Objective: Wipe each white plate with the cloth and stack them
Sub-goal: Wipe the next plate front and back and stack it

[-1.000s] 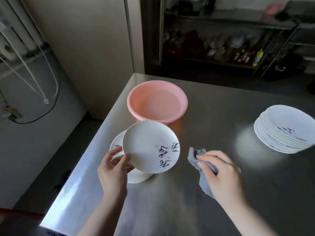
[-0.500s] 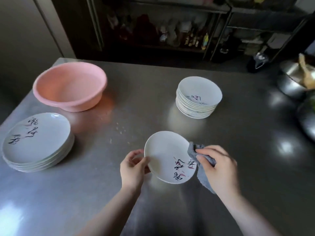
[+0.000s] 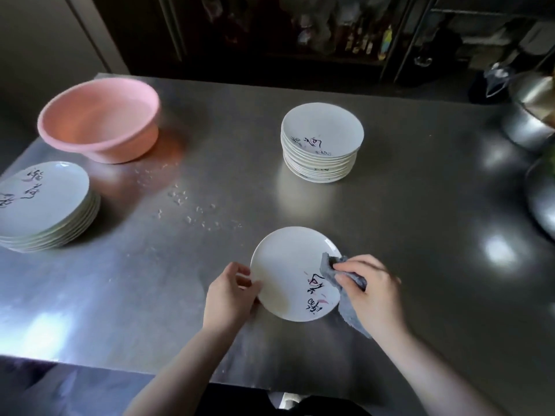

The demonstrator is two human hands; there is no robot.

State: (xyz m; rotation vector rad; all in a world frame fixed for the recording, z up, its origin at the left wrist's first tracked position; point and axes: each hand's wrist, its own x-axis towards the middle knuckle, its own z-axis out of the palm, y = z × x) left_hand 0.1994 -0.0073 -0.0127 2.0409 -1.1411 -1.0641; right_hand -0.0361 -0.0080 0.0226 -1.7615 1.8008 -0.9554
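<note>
Steel worktop [image 3: 390, 235] carried a basin [image 3: 99, 118]; right of it, nearer the person, the left hand [image 3: 229, 298] pinched a plate [image 3: 292, 274] rim, and the right hand [image 3: 372, 291] gripped a cloth [image 3: 333, 265]. One-sided pinching risked slippage under wiping pressure.

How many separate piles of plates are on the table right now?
2. One pile sits at the table's left edge, near the pink basin; the other pile stands far centre. A single plate is in the hands, outside both piles.
</note>
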